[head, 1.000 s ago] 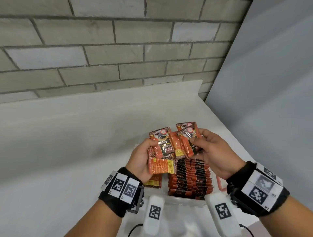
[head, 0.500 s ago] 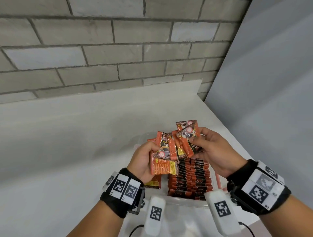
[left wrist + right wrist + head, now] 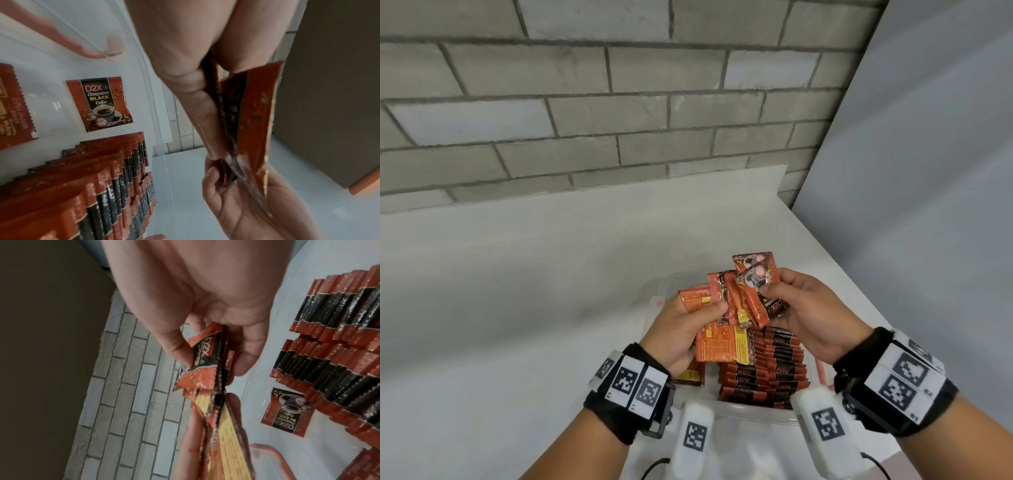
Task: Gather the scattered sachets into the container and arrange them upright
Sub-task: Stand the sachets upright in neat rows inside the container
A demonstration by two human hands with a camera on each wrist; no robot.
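Grey brick wall point(image 3: 585, 96) with dark mortar lines fills the upper frame; plain grey panel point(image 3: 928, 154) runs down the right side, meeting the brick in the upper right corner; white tabletop point(image 3: 517, 291) spans centre and lower left; even, diffuse light, soft shadows.

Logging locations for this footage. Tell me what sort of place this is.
Probably a plain workbench or recording station, not a home kitchen: a bare white table against a grey brick wall, with only a clear plastic container of coffee sachets on it.
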